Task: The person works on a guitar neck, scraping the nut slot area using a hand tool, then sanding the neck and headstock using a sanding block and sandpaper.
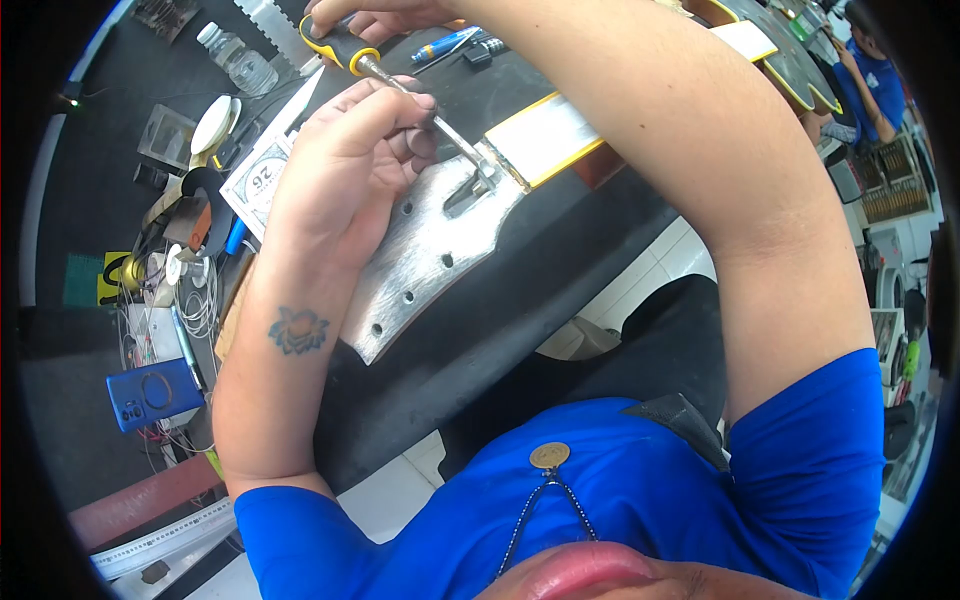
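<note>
Right hand: the right hand [388,16] closes round the black-and-yellow handle of the screwdriver [345,50]; the top edge cuts off part of it, so I can't make out the full grip.
Left hand: the left hand [350,150], below the right, has its thumb and fingers curled at the metal shaft; I can't tell how firmly they press.
Screwdriver: slants from the right hand past the left fingertips, its tip down at the slot [466,192] near the neck end; glare blurs what it touches there.
Headstock: the bare, silvery guitar headstock [432,235] lies beside the left hand, four peg holes in plain sight, its far side partly behind that hand.
Neck: the yellow-edged neck [545,138] runs off beyond the headstock and under the right forearm, which hides its middle.
Bench: on the dark bench [400,400], a printed paper [262,182] lies just beside the left hand, partly covered; a clear bottle [240,62] stands farther out.
</note>
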`<state>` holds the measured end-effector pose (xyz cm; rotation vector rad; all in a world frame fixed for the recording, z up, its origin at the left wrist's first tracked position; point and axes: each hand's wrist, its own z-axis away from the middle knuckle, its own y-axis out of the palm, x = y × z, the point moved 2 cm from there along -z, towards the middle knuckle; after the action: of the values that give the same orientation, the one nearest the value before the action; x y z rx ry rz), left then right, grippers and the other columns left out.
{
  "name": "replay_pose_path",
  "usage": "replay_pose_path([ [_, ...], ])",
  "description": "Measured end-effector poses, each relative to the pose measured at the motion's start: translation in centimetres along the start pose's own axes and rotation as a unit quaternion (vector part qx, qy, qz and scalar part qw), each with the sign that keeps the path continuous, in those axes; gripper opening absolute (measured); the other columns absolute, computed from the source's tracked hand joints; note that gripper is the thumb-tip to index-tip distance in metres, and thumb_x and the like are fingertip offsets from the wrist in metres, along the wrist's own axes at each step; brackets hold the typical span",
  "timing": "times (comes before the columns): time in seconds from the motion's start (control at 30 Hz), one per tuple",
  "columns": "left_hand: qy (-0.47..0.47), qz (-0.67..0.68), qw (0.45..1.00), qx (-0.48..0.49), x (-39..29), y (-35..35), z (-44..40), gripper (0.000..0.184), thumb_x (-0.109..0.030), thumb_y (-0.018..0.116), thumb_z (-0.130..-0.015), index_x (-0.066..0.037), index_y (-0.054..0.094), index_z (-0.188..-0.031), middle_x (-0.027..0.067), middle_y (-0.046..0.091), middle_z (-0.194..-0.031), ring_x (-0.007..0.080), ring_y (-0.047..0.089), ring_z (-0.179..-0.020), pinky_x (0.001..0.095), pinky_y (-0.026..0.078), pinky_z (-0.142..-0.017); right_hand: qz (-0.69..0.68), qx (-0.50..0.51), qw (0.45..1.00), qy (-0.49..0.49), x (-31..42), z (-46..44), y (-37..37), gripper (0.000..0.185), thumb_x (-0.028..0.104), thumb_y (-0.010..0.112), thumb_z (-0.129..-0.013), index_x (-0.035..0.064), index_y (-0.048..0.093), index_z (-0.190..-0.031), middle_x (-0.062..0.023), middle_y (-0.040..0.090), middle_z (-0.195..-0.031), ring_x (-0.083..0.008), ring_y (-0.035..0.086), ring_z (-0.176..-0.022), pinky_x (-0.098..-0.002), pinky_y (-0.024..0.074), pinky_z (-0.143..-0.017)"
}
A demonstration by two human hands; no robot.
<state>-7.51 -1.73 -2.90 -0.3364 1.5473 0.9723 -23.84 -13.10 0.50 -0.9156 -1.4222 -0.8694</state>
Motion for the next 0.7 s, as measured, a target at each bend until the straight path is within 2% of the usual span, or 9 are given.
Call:
replay_pose_path([
  [0.3, -0.004, -0.018, 1.0, -0.012, 0.2, -0.3, -0.2, 0.014, -0.008, 0.069, -0.099, -0.003, 0.065, -0.11, 0.0027, 0.067, -0.1, 0.0113, 0.061, -0.086, 0.028, 0.052, -0.081, 0.034, -0.018, 0.999, -0.015, -0.7, -0.5, -0.2, 0.004, 0.002, 0.069, -0.09, -0.0001, 0.071, -0.089, -0.0019, 0.057, -0.073, -0.0097, 0.048, -0.055, -0.026, 0.0392, -0.047],
  [0.37, -0.008, -0.022, 1.0, -0.012, 0.2, -0.4, -0.1, 0.014, -0.009, 0.066, -0.102, -0.002, 0.064, -0.114, 0.0037, 0.067, -0.101, 0.0119, 0.061, -0.086, 0.0295, 0.052, -0.082, 0.042, -0.021, 0.999, -0.016, -0.8, -0.6, -0.2, 0.005, 0.003, 0.068, -0.09, 0.0001, 0.071, -0.088, -0.0013, 0.056, -0.071, -0.0096, 0.048, -0.054, -0.0264, 0.0379, -0.046],
  [0.7, -0.005, -0.027, 0.999, -0.045, 0.1, 0.3, 0.3, 0.022, -0.012, 0.066, -0.105, 0.0, 0.06, -0.122, 0.0033, 0.066, -0.099, 0.0106, 0.06, -0.083, 0.0278, 0.053, -0.077, 0.092, -0.056, 0.993, -0.05, -1.3, -1.4, 0.4, 0.013, 0.006, 0.066, -0.091, 0.0016, 0.07, -0.08, -0.0014, 0.055, -0.065, -0.0098, 0.044, -0.048, -0.0284, 0.0328, -0.043],
])
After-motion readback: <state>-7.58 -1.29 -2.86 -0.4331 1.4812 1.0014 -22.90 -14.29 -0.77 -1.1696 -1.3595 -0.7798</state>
